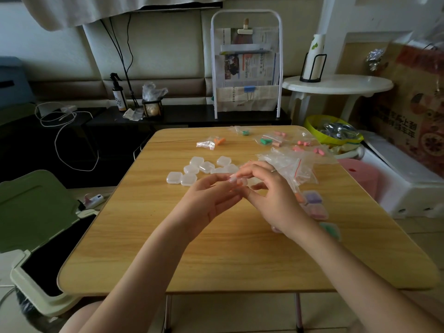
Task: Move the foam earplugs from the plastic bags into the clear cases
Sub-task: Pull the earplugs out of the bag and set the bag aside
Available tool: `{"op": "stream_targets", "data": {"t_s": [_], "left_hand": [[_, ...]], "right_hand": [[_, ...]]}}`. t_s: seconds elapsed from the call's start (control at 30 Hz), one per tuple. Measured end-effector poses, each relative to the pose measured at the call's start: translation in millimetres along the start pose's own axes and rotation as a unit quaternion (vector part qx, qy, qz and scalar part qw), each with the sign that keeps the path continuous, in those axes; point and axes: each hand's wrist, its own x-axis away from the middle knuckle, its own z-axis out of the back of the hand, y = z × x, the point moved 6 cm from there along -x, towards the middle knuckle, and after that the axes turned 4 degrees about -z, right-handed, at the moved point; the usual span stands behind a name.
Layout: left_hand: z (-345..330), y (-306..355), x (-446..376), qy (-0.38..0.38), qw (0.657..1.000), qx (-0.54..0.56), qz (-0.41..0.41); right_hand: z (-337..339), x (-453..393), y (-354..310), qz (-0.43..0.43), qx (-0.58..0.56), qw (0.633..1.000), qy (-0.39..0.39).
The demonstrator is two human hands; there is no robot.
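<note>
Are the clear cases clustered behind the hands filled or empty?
Empty, apparently: the clear cases look plain white with lids shut, while the cases right of the right hand show purple and pink inside.

Both hands meet above the middle of the wooden folding table (149, 236), the left hand (211, 200) just left of the right hand (274, 198), with a small clear plastic case (236, 180) between their fingertips. A cluster of empty clear square cases (199, 170) lies on the table just beyond and left of the hands. A heap of empty clear zip bags (292, 164) lies just beyond and right. Filled cases (314, 204) lie just right of the right hand. Bags holding foam earplugs (271, 139) lie far beyond the hands.
</note>
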Motion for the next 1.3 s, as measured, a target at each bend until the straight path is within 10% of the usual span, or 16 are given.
{"op": "stream_targets", "data": {"t_s": [0.27,0.8,1.3], "left_hand": [[-5,-7,-1,-0.003,1.0,-0.026,0.002],[-46,-30,-9,-0.038,0.963,-0.259,-0.059],[-6,-21,-24,0.094,0.934,-0.338,-0.068]], "right_hand": [[6,13,9,-0.08,-0.034,0.993,-0.085],[62,38,32,-0.072,0.032,0.997,-0.012],[33,3,39,-0.076,0.177,0.981,0.012]]}}
